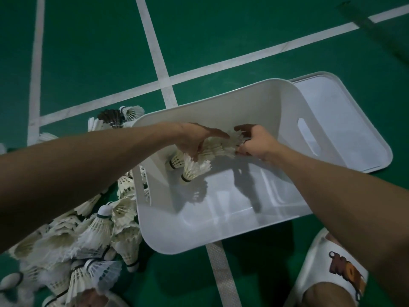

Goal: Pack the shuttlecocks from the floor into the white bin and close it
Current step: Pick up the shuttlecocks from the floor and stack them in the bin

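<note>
- Bin (177, 238) top open to you; right half of its bottom bare.
- Your left hand (194, 138) and right hand (257, 141) grip a bundle (221, 146) across its middle; two shuttlecocks (192, 169) lie beneath, left end.
- Pile (88, 235) crowds floor (243, 41) against left wall.
- Lid (345, 120) flat beyond right end; slipper (332, 269) near front right corner.

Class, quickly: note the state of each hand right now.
Left hand: closed round the bunch of shuttlecocks.
Right hand: pinching the same bunch's other end.
</note>
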Motion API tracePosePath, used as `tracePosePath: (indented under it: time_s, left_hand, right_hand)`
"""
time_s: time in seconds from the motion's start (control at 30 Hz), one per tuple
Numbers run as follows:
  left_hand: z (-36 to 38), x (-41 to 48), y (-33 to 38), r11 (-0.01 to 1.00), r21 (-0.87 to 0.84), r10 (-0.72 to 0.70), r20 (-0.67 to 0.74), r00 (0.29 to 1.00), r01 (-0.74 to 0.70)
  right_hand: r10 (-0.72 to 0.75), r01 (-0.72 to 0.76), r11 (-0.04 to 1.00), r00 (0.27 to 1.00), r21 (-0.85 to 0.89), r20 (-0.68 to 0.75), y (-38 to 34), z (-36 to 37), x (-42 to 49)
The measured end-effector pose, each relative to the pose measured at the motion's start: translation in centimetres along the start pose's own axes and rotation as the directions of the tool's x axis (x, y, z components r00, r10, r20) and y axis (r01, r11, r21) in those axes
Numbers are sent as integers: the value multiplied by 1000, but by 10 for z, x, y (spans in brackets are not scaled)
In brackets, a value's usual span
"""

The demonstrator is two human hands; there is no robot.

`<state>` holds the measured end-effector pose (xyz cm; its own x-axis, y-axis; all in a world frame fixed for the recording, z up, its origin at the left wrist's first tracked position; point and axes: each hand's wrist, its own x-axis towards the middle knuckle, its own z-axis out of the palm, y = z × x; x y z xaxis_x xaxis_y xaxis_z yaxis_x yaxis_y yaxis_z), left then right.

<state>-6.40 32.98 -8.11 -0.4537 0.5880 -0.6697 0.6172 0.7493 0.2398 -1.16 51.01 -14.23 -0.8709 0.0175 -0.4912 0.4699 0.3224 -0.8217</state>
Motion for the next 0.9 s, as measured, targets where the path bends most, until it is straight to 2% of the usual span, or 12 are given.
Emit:
tracePosePath:
  time_s: [0.07,0.23,0.43,0.53,0.63,0.7,0.8,0.9]
  left_hand:
    - [0,0,2,999,34,15,13,1000,-15]
    - [0,5,2,995,104,-17,52,999,12]
    - [-3,-1,-2,1000,-23,12,29,1000,-11]
    - [-5,-5,-2,997,-75,0,-36,999,-2]
    - [-6,-10,3,993,-119,-27,-123,992,12]
    - [-6,-11,8,991,-136,-39,-191,981,13]
    - [-8,-10,15,974,-228,-73,-299,952,4]
    - [-12,-5,29,902,-426,-122,-395,910,-64]
  right_hand:
    - [41,-42,999,999,33,13,2,-6,1]
    - [45,-41,998,996,-55,73,7,-9,4]
    - [34,-24,992,997,-124,74,6,-11,1]
    - [-12,29,978,997,-205,83,7,-13,-4]
    - [-102,95,922,995,-376,1,-5,-22,-16]
    - [-188,167,928,982,-334,-31,-17,-29,-29]
    - [-248,262,953,963,-150,102,-32,-33,-52]
    - [-248,288,945,940,-155,235,-38,-28,-64]
